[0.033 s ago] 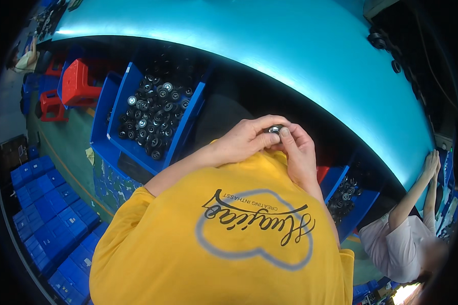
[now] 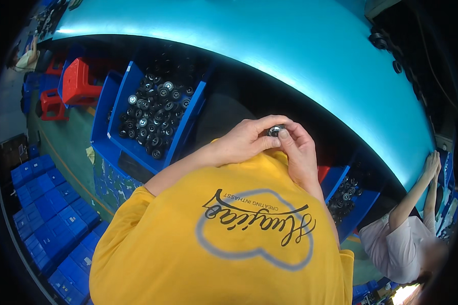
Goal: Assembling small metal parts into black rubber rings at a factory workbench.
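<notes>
A small black wheel with a shiny silver hub (image 2: pixel 275 130) is held up in front of my chest, pinched between both hands. My left hand (image 2: pixel 247 137) closes on it from the left, its index finger over the top edge and its thumb below. From the right, my right hand (image 2: pixel 298 147) grips it too, thumb close to the hub and fingers curled behind. The fingers cover part of the rim. To the left of my hands, a blue bin (image 2: pixel 184 122) holds many similar black wheels.
A long turquoise worktop (image 2: pixel 249 40) curves across ahead of me. Another blue bin with wheels (image 2: pixel 374 201) stands at my right. Red stools (image 2: pixel 79 84) and stacked blue crates (image 2: pixel 51 229) are at the left. At the right edge, a person in a light shirt (image 2: pixel 392 244) reaches to the worktop.
My fingers have shifted slightly on the wheel, and more of its hub and rim shows between the thumbs. The arms hold almost the same place.
</notes>
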`<control>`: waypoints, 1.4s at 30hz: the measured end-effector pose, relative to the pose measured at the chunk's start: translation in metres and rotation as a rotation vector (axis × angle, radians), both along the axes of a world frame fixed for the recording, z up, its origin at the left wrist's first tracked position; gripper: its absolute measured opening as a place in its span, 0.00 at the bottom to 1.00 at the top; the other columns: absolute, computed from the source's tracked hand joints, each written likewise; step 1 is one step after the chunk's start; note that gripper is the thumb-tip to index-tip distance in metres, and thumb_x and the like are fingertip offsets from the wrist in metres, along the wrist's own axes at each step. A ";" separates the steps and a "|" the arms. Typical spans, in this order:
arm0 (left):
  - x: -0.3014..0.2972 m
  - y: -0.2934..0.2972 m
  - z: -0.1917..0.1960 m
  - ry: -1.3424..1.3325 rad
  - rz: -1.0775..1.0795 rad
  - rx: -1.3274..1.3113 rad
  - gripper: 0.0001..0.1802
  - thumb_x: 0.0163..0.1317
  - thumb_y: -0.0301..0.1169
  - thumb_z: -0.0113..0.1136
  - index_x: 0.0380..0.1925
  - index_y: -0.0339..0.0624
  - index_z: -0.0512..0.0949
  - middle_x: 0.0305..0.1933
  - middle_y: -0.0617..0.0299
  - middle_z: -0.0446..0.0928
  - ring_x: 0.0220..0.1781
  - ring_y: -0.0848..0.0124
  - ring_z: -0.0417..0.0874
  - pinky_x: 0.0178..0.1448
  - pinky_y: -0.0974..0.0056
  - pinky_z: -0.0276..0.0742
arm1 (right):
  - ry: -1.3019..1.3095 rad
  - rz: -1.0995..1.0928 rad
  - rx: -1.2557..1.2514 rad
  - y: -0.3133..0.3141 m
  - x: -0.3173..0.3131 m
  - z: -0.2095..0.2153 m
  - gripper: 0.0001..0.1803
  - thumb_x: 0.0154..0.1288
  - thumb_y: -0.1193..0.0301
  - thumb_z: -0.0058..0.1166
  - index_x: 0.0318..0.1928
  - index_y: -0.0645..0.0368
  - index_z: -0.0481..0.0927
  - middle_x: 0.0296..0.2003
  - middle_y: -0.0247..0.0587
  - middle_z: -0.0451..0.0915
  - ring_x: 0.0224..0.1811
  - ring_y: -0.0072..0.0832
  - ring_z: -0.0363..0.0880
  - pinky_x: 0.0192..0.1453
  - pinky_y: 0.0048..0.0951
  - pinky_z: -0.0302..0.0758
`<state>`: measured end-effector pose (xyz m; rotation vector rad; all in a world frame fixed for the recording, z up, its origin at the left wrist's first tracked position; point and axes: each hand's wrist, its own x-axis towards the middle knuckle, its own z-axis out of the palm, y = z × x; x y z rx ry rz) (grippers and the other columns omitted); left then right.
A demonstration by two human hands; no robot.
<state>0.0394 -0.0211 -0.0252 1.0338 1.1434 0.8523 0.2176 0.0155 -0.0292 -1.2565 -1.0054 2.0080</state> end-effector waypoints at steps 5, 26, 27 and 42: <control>0.000 0.001 0.013 0.284 -0.099 -0.047 0.34 0.65 0.25 0.64 0.71 0.43 0.66 0.50 0.45 0.84 0.53 0.53 0.88 0.56 0.56 0.83 | 0.045 0.005 -0.061 0.000 -0.002 0.009 0.14 0.69 0.74 0.65 0.52 0.65 0.81 0.43 0.38 0.85 0.43 0.19 0.82 0.51 0.21 0.80; 0.009 -0.005 0.005 0.486 -0.006 0.195 0.31 0.59 0.22 0.66 0.65 0.39 0.72 0.39 0.43 0.86 0.39 0.47 0.89 0.47 0.52 0.86 | 0.305 -0.038 -0.324 -0.002 0.002 -0.010 0.09 0.69 0.74 0.65 0.46 0.61 0.79 0.40 0.37 0.83 0.41 0.22 0.82 0.50 0.26 0.81; 0.010 -0.006 0.004 0.486 0.000 0.204 0.31 0.59 0.23 0.66 0.65 0.39 0.72 0.39 0.43 0.86 0.39 0.47 0.89 0.47 0.52 0.86 | 0.309 -0.044 -0.328 -0.002 0.002 -0.006 0.10 0.69 0.73 0.66 0.46 0.61 0.79 0.40 0.37 0.83 0.41 0.22 0.82 0.51 0.26 0.81; 0.020 -0.009 0.000 0.818 -0.073 0.238 0.30 0.58 0.23 0.64 0.63 0.33 0.73 0.31 0.47 0.86 0.32 0.54 0.89 0.41 0.54 0.85 | 0.244 -0.088 -0.431 -0.001 -0.001 -0.026 0.08 0.68 0.76 0.65 0.45 0.59 0.80 0.36 0.35 0.82 0.37 0.23 0.83 0.46 0.27 0.82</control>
